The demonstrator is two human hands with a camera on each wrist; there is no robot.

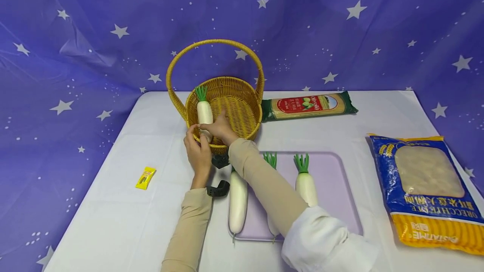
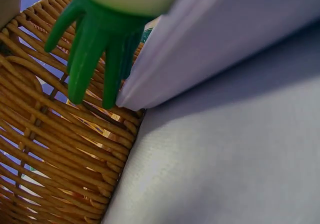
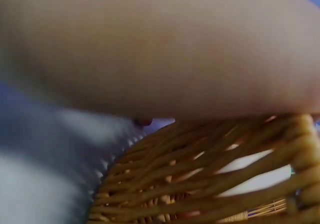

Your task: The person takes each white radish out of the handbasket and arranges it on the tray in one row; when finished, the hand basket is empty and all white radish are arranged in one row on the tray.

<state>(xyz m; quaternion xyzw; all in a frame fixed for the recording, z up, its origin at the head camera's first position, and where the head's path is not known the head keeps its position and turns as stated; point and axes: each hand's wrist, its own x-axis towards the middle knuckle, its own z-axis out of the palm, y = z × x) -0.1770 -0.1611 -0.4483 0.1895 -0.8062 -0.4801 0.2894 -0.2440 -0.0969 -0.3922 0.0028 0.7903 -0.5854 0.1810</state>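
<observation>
A white radish (image 1: 204,111) with green leaf stubs leans inside the left of a wicker basket (image 1: 215,148), leaves toward the back. My left hand (image 1: 198,156) grips its lower end at the basket's front rim. My right hand (image 1: 220,129) reaches over the rim; its thumb lies across the radish and a straight finger points into the basket, apart from it. In the right wrist view a blurred stretch of skin covers the upper part, above the basket weave (image 3: 200,184). The left wrist view shows green radish leaves (image 2: 92,49) beside the basket's outside (image 2: 60,149).
A lilac tray (image 1: 336,205) holds more white radishes, including one at the left (image 1: 238,205) and one at the right (image 1: 306,188). Behind it lies a spaghetti pack (image 1: 310,106). An orecchiette bag (image 1: 431,188) is at the right, a small yellow packet (image 1: 145,178) at the left.
</observation>
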